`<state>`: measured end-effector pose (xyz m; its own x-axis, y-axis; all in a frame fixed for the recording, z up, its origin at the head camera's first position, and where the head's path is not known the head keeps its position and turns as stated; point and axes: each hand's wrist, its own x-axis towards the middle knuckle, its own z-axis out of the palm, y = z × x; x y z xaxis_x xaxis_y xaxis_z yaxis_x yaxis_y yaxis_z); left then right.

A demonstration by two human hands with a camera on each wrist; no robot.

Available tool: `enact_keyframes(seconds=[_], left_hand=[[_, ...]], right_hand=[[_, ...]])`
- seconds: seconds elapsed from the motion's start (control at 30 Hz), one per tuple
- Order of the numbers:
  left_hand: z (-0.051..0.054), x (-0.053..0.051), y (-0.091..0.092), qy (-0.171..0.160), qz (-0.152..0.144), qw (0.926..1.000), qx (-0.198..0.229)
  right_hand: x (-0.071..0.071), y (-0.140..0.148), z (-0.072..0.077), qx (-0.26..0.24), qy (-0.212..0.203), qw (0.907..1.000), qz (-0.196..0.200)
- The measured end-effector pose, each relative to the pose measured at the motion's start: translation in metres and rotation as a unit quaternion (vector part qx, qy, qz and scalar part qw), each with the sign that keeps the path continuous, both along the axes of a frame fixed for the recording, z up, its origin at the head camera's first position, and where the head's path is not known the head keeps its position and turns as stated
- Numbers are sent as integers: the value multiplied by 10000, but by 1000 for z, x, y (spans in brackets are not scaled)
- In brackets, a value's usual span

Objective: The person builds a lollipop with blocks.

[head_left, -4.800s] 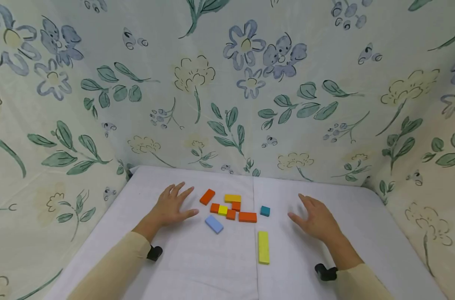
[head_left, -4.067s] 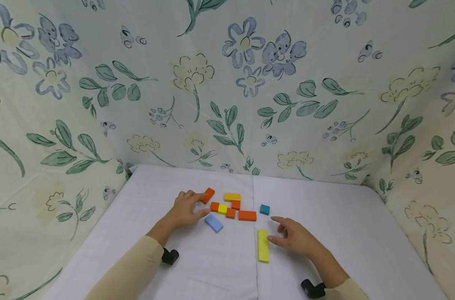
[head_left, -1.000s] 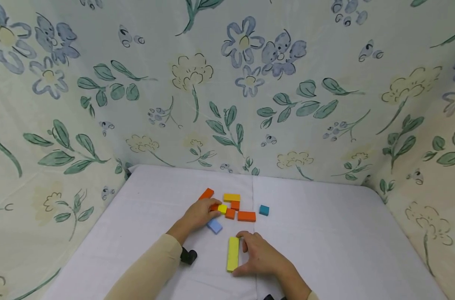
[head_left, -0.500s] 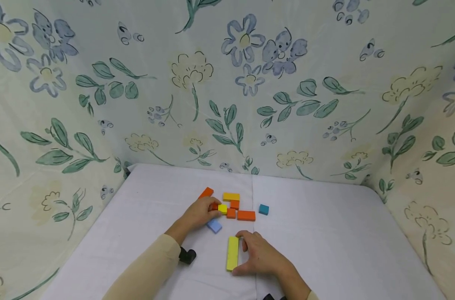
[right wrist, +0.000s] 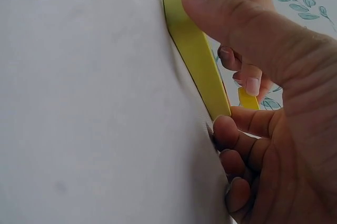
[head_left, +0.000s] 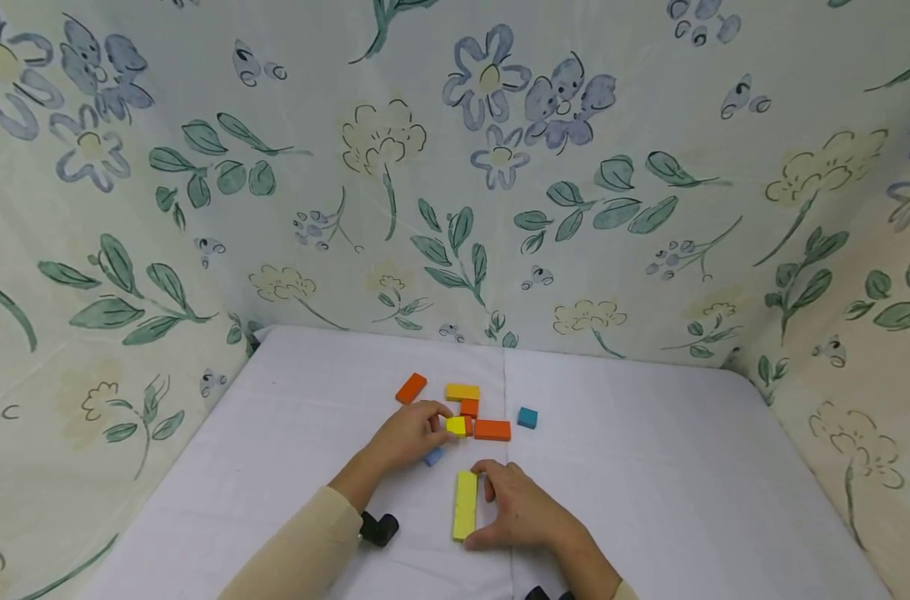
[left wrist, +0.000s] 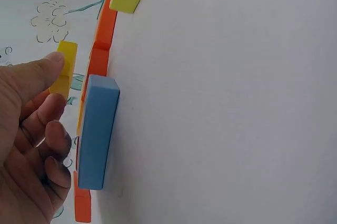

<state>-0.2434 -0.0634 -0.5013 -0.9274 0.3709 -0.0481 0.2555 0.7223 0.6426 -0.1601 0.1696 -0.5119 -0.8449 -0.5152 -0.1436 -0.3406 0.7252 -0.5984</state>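
Cloth (head_left: 650, 475), creased — left hand (head_left: 408, 435) pinches stubby yellow block (head_left: 456, 427), right hand (head_left: 528, 510) grips long lime bar (head_left: 465, 507) (flat-faced).

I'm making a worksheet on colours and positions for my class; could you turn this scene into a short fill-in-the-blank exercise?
1. The right hand holds a long yellow-green block by its two ___.
2. The left hand pinches a small block coloured ___.
3. In the head view, the teal block lies on the ___ side of all the other blocks.
4. In the head view, the blue block is partly hidden by the ___ hand.

Missing words: ends; yellow; right; left.
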Motion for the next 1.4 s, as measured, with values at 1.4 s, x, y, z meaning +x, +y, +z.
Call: enact_keyframes(seconds=[1.4], left_hand=[[-12, 35, 16, 166, -314, 9990, -269]], right_hand=[[8, -6, 8, 460, 254, 9984, -214]])
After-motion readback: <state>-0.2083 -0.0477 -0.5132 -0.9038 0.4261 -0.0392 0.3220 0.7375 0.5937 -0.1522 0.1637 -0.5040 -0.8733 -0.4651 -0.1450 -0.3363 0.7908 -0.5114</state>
